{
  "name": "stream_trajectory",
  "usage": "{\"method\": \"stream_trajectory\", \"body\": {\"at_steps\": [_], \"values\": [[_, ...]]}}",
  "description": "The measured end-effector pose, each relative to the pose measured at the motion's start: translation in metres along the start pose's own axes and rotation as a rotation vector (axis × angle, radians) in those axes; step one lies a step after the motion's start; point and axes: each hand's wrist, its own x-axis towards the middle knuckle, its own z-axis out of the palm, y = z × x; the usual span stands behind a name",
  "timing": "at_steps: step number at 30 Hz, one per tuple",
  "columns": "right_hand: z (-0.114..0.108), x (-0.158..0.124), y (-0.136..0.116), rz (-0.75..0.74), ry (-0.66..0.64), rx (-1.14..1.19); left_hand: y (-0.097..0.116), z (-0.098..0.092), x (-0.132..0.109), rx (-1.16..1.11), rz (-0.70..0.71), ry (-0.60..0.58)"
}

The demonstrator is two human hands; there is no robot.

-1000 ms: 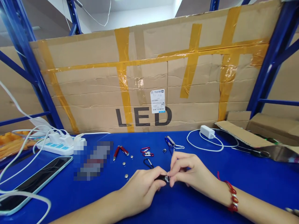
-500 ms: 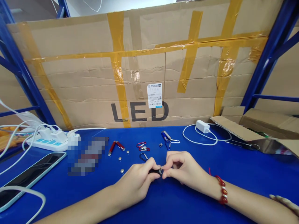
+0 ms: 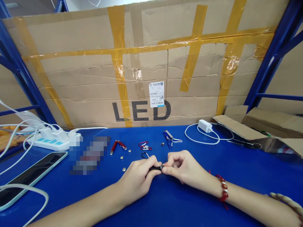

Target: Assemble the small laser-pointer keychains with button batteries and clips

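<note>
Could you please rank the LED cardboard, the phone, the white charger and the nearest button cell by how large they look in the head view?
1. LED cardboard
2. phone, though it lies nearer the camera and is cut off at the edge
3. white charger
4. button cell

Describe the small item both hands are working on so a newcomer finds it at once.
Start at the big cardboard box printed LED behind the blue table, then come down to where the left hand and right hand meet. Pinched between them is a short black tube with a silvery tip. The red tubes and blue tube behind lie loose.
</note>
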Motion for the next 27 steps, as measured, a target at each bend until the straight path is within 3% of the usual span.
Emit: {"method": "stream_trajectory", "body": {"at_steps": [13,27], "values": [[-0.005,0.001,-0.002,0.003,-0.020,0.014,0.003,-0.002,0.001,-0.012,-0.034,0.030],[-0.010,0.007,0.004,0.027,-0.062,0.049,0.013,-0.008,0.002,-0.033,-0.121,-0.052]]}}
